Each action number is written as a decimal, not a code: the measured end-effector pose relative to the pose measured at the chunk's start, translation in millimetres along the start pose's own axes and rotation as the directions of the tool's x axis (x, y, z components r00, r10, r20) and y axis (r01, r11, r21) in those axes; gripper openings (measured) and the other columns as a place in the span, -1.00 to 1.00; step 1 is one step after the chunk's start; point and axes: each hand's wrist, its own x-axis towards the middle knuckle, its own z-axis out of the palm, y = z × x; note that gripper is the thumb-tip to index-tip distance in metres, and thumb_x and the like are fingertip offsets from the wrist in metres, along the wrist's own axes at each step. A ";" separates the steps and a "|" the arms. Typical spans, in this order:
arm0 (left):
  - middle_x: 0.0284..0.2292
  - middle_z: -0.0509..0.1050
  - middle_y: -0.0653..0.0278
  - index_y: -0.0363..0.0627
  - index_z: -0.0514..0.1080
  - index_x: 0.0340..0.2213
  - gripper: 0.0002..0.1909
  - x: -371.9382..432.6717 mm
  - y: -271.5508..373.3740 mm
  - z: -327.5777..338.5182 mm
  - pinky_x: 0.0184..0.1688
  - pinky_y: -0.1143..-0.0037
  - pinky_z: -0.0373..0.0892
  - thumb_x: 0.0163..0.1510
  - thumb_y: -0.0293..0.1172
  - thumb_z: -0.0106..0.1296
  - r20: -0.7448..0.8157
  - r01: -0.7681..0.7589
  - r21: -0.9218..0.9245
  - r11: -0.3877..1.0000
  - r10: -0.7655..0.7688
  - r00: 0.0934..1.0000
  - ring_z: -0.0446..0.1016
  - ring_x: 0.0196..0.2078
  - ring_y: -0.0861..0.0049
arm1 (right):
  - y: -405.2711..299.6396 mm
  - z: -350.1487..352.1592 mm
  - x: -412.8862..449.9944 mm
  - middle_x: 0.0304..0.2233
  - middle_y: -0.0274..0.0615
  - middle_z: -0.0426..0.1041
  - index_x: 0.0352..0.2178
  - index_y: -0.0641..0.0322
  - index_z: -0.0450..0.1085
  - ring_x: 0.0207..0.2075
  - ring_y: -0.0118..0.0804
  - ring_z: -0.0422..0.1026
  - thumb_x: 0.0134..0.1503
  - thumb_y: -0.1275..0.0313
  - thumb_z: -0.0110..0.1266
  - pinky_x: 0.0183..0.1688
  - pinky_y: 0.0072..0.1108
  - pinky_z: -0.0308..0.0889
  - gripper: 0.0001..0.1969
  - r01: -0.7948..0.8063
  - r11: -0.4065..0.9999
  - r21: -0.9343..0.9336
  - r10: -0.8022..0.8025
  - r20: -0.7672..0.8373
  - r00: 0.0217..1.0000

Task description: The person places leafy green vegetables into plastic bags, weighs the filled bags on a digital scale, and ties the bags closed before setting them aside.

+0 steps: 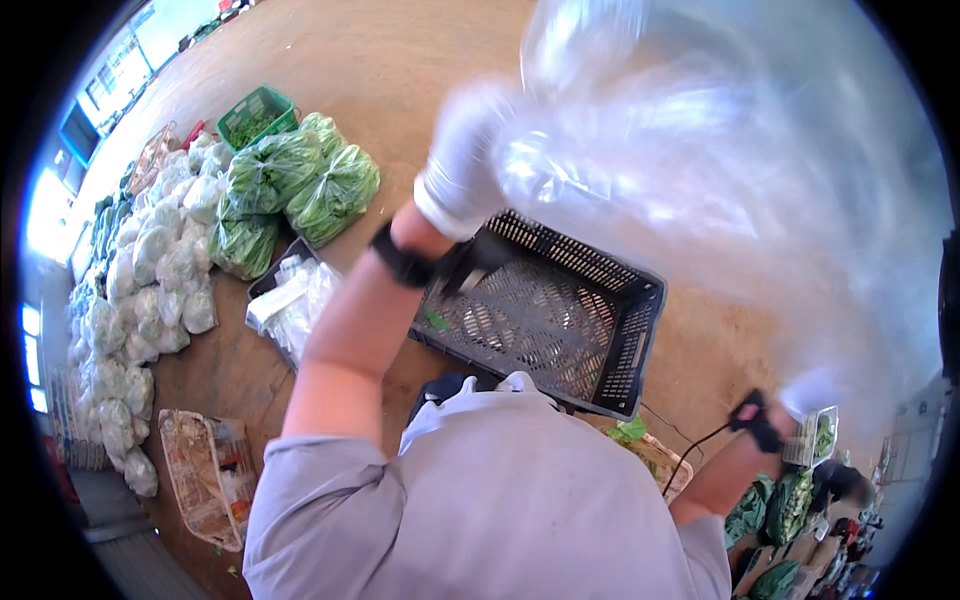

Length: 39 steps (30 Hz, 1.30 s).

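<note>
A large clear plastic bag [697, 150] spreads in the air between my hands, blurred by motion. My left hand [469, 154], in a white glove, grips one side of it above the far left part of a black plastic crate [630, 352]. Out to the right, my right hand [810, 394], also gloved in white, holds the bag's other side; its fingers are blurred and partly hidden. The crate stands on the floor in front of me, with a scrap of green leaf [436, 320] on its slatted bottom. Dark bands with devices circle both my wrists.
Left of the crate, a box [259, 289] holds folded plastic bags [300, 300]. Beyond it are bagged leafy greens [330, 187], a green basket [259, 116] and many filled bags [142, 300]. A worn crate [206, 476] lies at left. A person [844, 484] is near vegetables [787, 506] at right.
</note>
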 end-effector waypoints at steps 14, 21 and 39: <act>-0.39 0.46 0.32 -0.24 0.42 -0.28 -0.76 -174.0 -64.7 4.5 -0.35 0.52 0.36 0.03 -0.36 -0.01 -0.103 0.603 0.162 0.781 -0.595 0.797 0.42 -0.39 0.53 | 10.7 69.4 -75.2 -0.28 -0.10 0.48 -0.17 0.39 0.36 -0.24 -0.40 0.44 0.11 0.27 -0.03 -0.17 -0.58 0.32 -0.63 -0.569 0.780 0.261 0.309 0.631 0.712; -0.49 0.42 0.40 -0.16 0.40 -0.31 -0.79 -132.5 -104.5 43.6 -0.42 0.64 0.30 0.08 -0.29 -0.04 -0.131 0.354 -0.851 0.388 -0.810 0.572 0.37 -0.45 0.69 | 35.3 92.7 -14.0 -0.17 -0.09 0.44 -0.13 0.37 0.34 -0.15 -0.36 0.39 0.19 0.18 -0.16 -0.05 -0.55 0.25 -0.57 -0.262 0.964 -0.049 0.257 0.429 0.866; -0.40 0.41 0.38 -0.12 0.36 -0.21 -0.61 -110.6 -105.1 67.8 -0.37 0.67 0.31 0.19 -0.06 -0.26 0.294 0.807 -0.572 0.149 -0.881 0.371 0.35 -0.41 0.69 | -118.1 366.5 37.8 -0.28 -0.11 0.47 -0.28 0.15 0.43 -0.28 -0.15 0.45 0.07 0.22 -0.08 -0.19 -0.41 0.32 -0.71 0.387 0.900 0.202 -0.256 0.962 0.093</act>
